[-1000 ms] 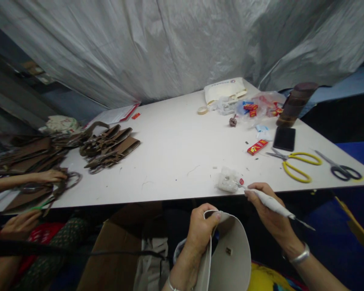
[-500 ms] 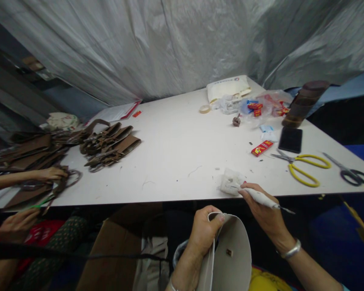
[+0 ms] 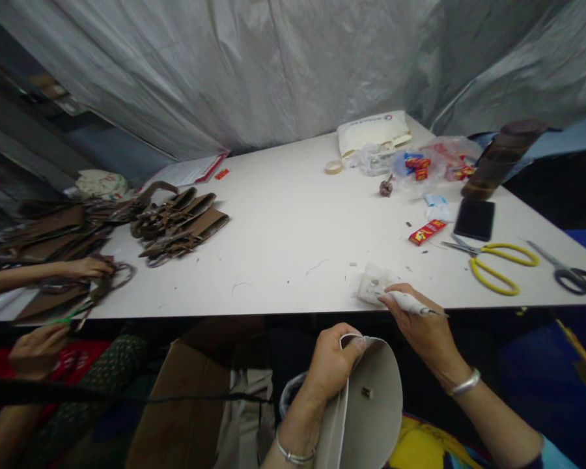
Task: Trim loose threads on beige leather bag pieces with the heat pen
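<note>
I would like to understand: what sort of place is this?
Probably a small handwork workshop, perhaps for bags: brown bag-like pieces lie heaped on the white table, yellow-handled scissors lie at its right, and the right hand holds a white slender tool.

Pale piece (image 3: 377,417) in left hand (image 3: 333,361): smooth, matt, leather-like. Tool (image 3: 411,303) in right hand (image 3: 422,329): matt white wrap. Bracelet (image 3: 466,382) behind right hand: shiny metal. Beyond both hands: smooth worktop (image 3: 273,228), crinkled silvery plastic sheeting (image 3: 297,65). Past right hand: scissors (image 3: 474,251), metal blades.
</note>
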`<state>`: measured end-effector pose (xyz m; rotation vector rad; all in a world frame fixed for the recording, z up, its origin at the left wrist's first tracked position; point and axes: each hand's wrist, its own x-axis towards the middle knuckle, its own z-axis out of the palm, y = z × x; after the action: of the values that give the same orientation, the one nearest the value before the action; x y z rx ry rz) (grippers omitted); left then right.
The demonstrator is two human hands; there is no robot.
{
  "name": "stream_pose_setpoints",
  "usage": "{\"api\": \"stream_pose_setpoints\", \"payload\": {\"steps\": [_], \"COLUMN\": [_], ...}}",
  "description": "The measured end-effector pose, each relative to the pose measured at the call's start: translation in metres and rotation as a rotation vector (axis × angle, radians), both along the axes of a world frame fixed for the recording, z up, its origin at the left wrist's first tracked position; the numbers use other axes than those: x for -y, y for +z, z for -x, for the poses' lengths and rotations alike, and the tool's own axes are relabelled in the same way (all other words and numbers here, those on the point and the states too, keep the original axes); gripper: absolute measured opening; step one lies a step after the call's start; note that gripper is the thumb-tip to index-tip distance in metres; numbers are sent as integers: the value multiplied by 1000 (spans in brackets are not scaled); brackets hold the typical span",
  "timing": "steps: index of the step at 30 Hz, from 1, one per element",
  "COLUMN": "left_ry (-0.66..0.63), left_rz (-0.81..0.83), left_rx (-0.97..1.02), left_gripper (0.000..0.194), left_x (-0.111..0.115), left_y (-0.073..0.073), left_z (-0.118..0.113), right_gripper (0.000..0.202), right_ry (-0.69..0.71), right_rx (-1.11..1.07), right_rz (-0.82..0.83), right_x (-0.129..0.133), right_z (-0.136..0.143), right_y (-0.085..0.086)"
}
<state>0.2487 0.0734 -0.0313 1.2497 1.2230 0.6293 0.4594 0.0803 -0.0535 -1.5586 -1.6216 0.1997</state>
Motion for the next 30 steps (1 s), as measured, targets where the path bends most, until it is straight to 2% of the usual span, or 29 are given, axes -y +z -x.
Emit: {"api": "stream_pose_setpoints", "payload": {"steps": [3, 10, 12, 16, 20, 25, 30], "left_ry": [2, 9, -2, -26, -52, -70, -57], "left_rz": [-11, -14, -13, 10, 17, 12, 40], "left_rx": [-1, -33, -34, -5, 8, 1, 19], "left_gripper": [11, 12, 12, 11, 14, 20, 18], "left_x": [1, 1, 1, 2, 2, 3, 4], "left_y": [-1, 1, 1, 2, 2, 4, 8], "left_z": [1, 1, 1, -1, -1, 0, -2], "right_gripper": [37, 40, 41, 47, 44, 43, 45], "right_ry": [11, -36, 12, 220, 315, 323, 341], "right_rx": [25, -363, -536, -789, -813, -817, -768], "right_rz": [27, 15, 97, 317, 372, 407, 438], "right_x": [-2, 11, 20, 30, 31, 32, 32], "right_z": [-1, -2, 0, 6, 8, 6, 4], "right_y": [1, 6, 7, 8, 6, 2, 0]}}
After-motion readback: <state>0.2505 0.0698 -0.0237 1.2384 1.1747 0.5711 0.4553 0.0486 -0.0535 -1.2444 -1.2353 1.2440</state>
